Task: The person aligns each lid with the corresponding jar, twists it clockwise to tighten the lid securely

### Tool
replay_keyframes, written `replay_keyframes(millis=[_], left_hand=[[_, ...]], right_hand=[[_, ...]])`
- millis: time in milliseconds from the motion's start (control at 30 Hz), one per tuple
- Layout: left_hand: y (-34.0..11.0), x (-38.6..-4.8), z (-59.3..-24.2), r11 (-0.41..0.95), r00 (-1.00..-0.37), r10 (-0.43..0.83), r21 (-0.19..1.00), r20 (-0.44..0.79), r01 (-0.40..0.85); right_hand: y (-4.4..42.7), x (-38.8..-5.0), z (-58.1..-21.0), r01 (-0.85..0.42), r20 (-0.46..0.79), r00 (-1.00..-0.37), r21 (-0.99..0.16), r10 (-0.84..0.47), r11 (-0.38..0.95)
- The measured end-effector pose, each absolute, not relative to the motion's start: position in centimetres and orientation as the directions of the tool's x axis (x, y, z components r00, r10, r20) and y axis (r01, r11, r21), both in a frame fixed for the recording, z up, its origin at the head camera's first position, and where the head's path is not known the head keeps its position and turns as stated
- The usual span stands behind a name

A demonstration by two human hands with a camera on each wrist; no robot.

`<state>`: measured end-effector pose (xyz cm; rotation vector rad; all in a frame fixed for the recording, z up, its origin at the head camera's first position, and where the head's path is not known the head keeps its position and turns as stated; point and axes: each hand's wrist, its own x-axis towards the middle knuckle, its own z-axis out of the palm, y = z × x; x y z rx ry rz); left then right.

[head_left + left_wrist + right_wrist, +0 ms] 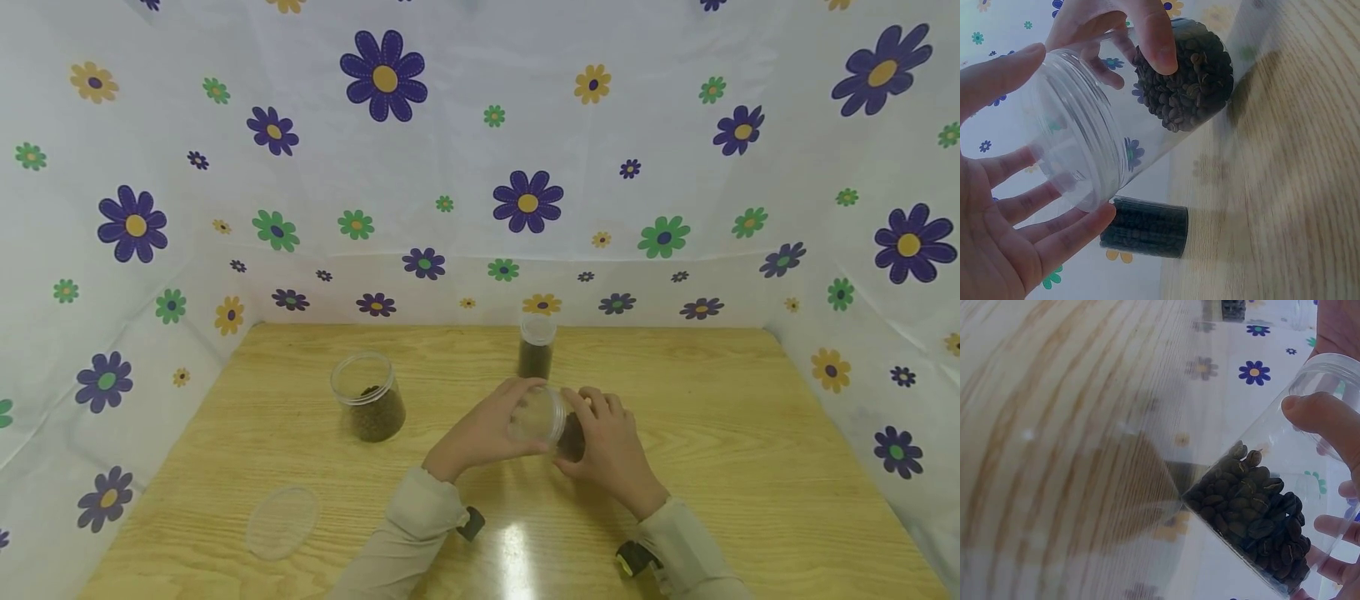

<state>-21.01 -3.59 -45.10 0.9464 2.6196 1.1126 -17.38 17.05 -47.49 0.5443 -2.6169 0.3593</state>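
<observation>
A clear plastic jar [1154, 140] with dark coffee beans [1247, 519] in its lower part is held tilted above the table, its mouth end toward the left. My left hand [489, 427] grips that end, thumb on one side and fingers on the other, around the clear screw lid [1075, 134]. Around the jar's body curls my right hand [611, 446]; in the right wrist view its thumb [1319, 415] lies along the wall. Whether the lid is tight or loose I cannot tell.
An uncovered clear jar [377, 412] partly filled with beans stands on the left of the wooden table [720, 400]. A round clear lid [282, 523] lies nearer the front. Behind my hands stands a narrower jar [536, 354] of beans. Flower-patterned cloth [450, 150] walls the table.
</observation>
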Motion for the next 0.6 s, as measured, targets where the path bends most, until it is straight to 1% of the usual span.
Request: replay_keyframes(millis=[200,600], left_hand=[[-3.59,-21.19,-45.00,0.506,-0.761,0.633,0.668,0.142,0.546],[-3.62,-21.50,-45.15,0.479,-0.717,0.677,0.639,0.169,0.602]], right_hand=[[17.14,-17.44,-47.52,-0.429,0.470,-0.825,-0.158,-0.315,0.889],[17.21,-17.48,-47.54,-0.432,0.467,-0.827,-0.173,-0.312,0.885]])
